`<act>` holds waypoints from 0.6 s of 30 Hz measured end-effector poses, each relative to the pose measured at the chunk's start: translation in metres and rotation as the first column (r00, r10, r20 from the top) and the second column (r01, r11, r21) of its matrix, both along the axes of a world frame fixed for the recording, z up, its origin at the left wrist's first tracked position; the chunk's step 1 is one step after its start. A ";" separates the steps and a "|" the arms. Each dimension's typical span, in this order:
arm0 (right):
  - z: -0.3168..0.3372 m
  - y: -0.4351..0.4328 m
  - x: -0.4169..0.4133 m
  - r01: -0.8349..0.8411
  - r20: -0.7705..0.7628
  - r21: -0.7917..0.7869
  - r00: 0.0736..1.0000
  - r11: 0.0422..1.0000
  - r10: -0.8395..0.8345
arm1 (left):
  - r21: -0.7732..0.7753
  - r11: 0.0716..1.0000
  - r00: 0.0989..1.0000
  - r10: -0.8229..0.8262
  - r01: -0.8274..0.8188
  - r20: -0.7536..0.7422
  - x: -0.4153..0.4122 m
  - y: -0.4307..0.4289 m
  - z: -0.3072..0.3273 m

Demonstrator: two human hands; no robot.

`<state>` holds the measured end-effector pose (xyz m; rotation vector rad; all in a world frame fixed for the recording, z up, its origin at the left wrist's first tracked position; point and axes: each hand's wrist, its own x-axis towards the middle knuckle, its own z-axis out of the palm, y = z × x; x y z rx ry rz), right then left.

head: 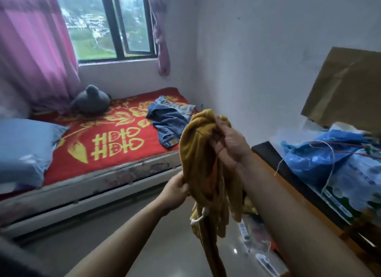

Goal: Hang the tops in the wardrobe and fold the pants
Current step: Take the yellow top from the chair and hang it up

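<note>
Here we hold a mustard-yellow garment [198, 153] up in front of us with both hands. Our right hand [228, 144] has its grip closed on the bunched top of the cloth, fingers curled around the wad at about the level of the bed's near corner. Our left hand [175, 191] sits lower and to the left, its grip pinching the garment's edge between thumb and fingers. The rest of the cloth hangs down in long folds between our forearms, and a white drawstring [199, 217] dangles from it partway down. We cannot tell whether it is a top or pants, since it is crumpled.

Beyond the garment, a bed [115, 173] stands under the window [111, 25], covered by a red blanket [115, 140] with yellow patterns. On the blanket's far right part lies a heap of blue denim [169, 120], well apart from our hands. A grey plush toy [90, 100] rests by the windowsill, and a blue pillow [24, 151] lies at the bed's left end. Pink curtains [35, 45] hang at both sides of the window.

To our right, a bench [288, 169] carries blue plastic bags [321, 153], and a cardboard sheet [346, 87] leans above them.
</note>
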<state>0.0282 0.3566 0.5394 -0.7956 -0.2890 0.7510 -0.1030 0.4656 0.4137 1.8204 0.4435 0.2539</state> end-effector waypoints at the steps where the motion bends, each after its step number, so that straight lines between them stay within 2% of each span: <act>1: 0.004 0.016 0.001 0.018 0.019 -0.014 1.000 1.000 -0.018 | -0.007 0.989 0.988 0.149 -0.149 0.042 -0.006 0.017 0.003; 3: 0.007 0.049 0.002 0.089 0.043 -0.078 0.995 0.993 -0.086 | -0.091 0.934 0.932 0.352 -0.344 0.086 -0.021 0.048 0.013; 5: 0.008 0.080 -0.001 0.108 0.041 -0.115 0.994 0.988 -0.104 | -0.093 0.886 0.882 0.461 -0.454 0.093 -0.037 0.074 0.027; 9: 0.016 0.143 -0.020 -0.055 0.082 -0.130 0.995 0.990 0.066 | -0.109 0.837 0.826 0.547 -0.536 0.137 -0.079 0.116 0.046; 13: 0.029 0.213 -0.050 -0.263 0.125 -0.101 0.953 0.959 0.275 | 0.233 0.691 0.722 0.687 -0.685 0.084 -0.128 0.153 0.057; 15: 0.037 0.247 -0.074 -0.379 0.120 -0.018 0.918 0.925 0.379 | 0.337 0.596 0.656 0.749 -0.729 0.093 -0.151 0.171 0.057; 17: 0.040 0.278 -0.097 -0.520 0.125 0.093 0.852 0.849 0.509 | 0.474 0.476 0.568 0.821 -0.741 0.063 -0.178 0.191 0.051; 18: 0.041 0.296 -0.110 -0.562 0.155 0.088 0.823 0.822 0.547 | 0.567 0.405 0.500 0.866 -0.717 0.015 -0.193 0.201 0.048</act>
